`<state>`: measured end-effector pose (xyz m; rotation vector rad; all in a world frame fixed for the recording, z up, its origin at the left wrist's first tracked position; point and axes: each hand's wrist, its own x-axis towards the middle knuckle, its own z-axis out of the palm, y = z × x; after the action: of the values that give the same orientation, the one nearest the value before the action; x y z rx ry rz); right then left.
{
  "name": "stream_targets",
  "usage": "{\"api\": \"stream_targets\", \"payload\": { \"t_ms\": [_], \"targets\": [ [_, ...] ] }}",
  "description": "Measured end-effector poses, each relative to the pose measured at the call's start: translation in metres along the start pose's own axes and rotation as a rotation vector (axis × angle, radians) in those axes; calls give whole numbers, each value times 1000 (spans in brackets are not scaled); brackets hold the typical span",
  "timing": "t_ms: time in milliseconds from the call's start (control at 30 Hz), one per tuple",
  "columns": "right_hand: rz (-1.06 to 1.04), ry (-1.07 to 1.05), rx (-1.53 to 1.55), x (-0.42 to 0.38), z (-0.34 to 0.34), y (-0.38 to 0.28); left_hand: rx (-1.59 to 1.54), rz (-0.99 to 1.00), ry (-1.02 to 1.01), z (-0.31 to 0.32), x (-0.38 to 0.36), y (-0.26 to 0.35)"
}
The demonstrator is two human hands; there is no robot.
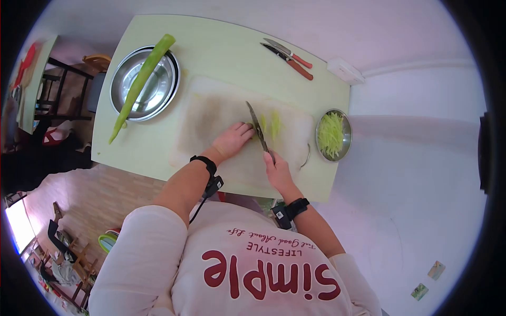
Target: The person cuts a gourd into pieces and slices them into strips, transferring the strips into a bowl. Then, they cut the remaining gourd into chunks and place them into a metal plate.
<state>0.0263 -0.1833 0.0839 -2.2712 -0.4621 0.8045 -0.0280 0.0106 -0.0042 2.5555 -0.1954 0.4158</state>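
My right hand [278,171] is closed round the handle of a kitchen knife [256,125], its blade pointing away from me over the white cutting board [208,108]. Just left of the blade, my left hand [233,141] presses bent fingers down on a small piece of green stem [250,125], mostly hidden beneath them. Pale green slices [275,125] lie on the board to the right of the blade. A long peeled green stem [139,87], which looks like celtuce, rests across a steel bowl [115,95] at the left.
At the right edge of the table [226,39] stands a small steel bowl [349,138] of green shreds [331,134]. Two tools with reddish handles, a knife [284,50] and a darker-bladed one [290,61], lie at the back. A white socket box [345,71] is by the wall.
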Motion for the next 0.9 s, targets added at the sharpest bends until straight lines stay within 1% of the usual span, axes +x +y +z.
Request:
{"api": "stream_targets", "payload": {
  "t_ms": [67, 100, 200, 267, 367, 467, 600, 667, 800, 867, 900],
  "targets": [
    [426, -171, 198, 6, -10, -6, -28, -17, -1, -1, 1, 0],
    [425, -169, 201, 6, -12, -10, -20, -21, 3, -5, 1, 1],
    [383, -174, 151, 0, -15, -10, -29, -38, -5, -5, 1, 2],
    [46, -23, 39, -6, -7, -1, -48, -55, -18, -3, 0, 3],
    [43, -43, -9, -12, -6, -12, -23, -55, -49, -7, 0, 2],
    [14, -18, -6, -15, -6, -19, -27, -51, -31, -4, 0, 3],
    [24, -22, -48, -15, -1, -17, -15, -58, -51, -6, 1, 3],
    [-11, 0, -31, -15, 1, -18, -7, -62, -63, -6, 1, 3],
    [-23, 7, -25, -5, 9, -3, -12, -49, -53, -6, 0, 1],
    [-63, 41, -20, -6, 13, 3, -14, -46, -55, -4, 0, 1],
    [-63, 45, -20, -4, 12, 4, -55, -64, -24, -2, 1, 0]
  ]
}}
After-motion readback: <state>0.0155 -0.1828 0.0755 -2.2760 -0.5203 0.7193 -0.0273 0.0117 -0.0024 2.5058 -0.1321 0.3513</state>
